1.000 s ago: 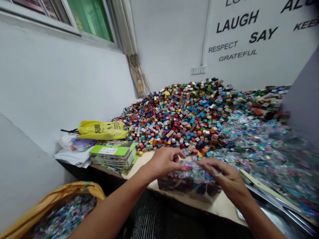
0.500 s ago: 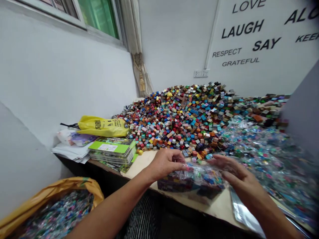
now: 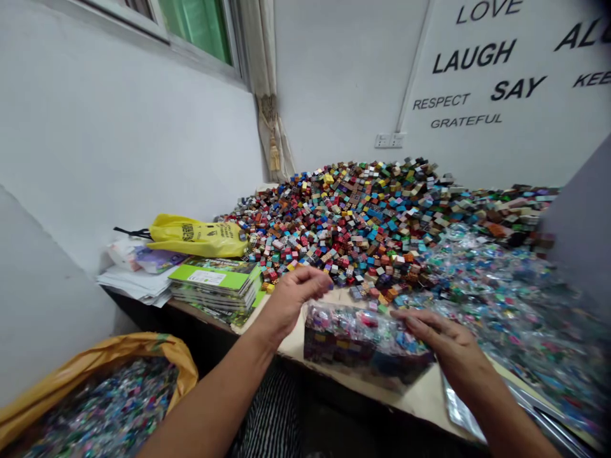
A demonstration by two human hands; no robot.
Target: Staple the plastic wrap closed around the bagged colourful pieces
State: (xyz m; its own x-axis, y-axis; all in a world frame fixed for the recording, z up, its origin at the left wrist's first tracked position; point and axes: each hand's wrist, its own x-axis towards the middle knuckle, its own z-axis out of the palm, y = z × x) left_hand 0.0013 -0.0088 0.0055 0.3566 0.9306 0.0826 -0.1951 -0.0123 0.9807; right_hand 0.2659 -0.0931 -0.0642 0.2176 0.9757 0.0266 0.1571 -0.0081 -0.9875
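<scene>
A clear plastic box [image 3: 367,353] stands at the table's front edge, with blocks showing through its front and small colourful plastic packets [image 3: 365,321] filling its top. My right hand [image 3: 446,340] grips the box at its back right corner, thumb and fingers close together along the rim. Just off the back left corner, my left hand [image 3: 293,299] is raised with its fingers pinched together. A tiny bluish spot shows at those fingertips, too small to name. Behind both hands rises a large heap of small coloured blocks [image 3: 344,222].
Loose plastic packets [image 3: 506,286] are spread across the right side. Green booklets [image 3: 214,286] are stacked on the left, beside a yellow drawstring bag [image 3: 200,235] and white papers [image 3: 136,286]. An orange sack [image 3: 176,350] of packets stands below left. A silvery flat thing [image 3: 461,407] lies under my right forearm.
My left hand has lifted off the packets in the box and moved left and up. My right hand has closed in on the box's right corner. The view has shifted slightly.
</scene>
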